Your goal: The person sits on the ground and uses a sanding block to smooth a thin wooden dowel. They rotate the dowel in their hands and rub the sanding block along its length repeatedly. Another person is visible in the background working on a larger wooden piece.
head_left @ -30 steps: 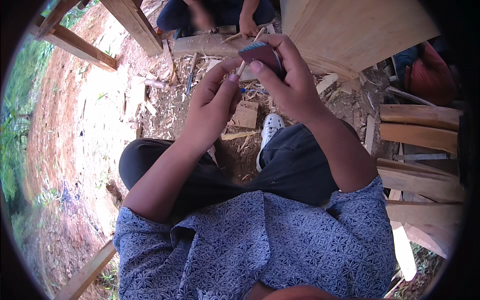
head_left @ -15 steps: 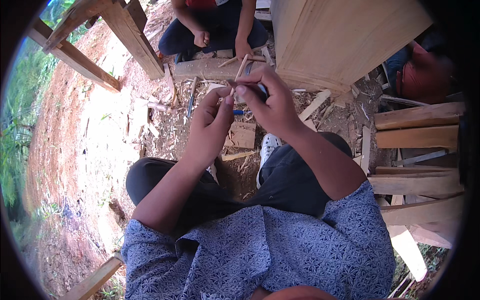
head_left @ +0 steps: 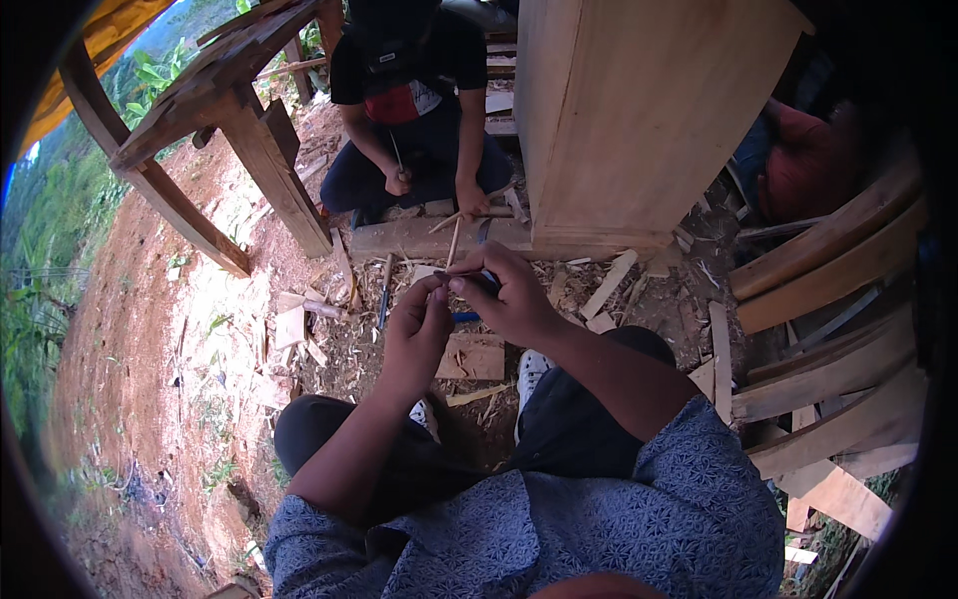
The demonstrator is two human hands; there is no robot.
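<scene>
In front of me my left hand [head_left: 417, 321] is closed, pinching the lower end of a thin pale wooden stick [head_left: 455, 240] that points away from me. My right hand [head_left: 511, 299] is curled just beside it, its thumb close to the left fingertips. A dark, narrow knife [head_left: 465, 273] lies across the stick in my right fingers; most of its handle is hidden by the hand. Below the hands, a small flat wood block [head_left: 471, 357] rests on the ground between my shoes, near a blue handle [head_left: 465, 316].
A co-worker [head_left: 414, 140] sits opposite, one hand on a thin tool and the other by sticks on a plank [head_left: 399, 240]. A large wooden cabinet [head_left: 659, 130] stands right of them. Curved boards [head_left: 828, 389] are stacked at right; a timber frame [head_left: 264, 165] stands left. Shavings cover the ground.
The view has tilted upward, showing more of the co-worker and lowering my hands in the picture. The stick now stands more upright. Both hands keep their grip close together.
</scene>
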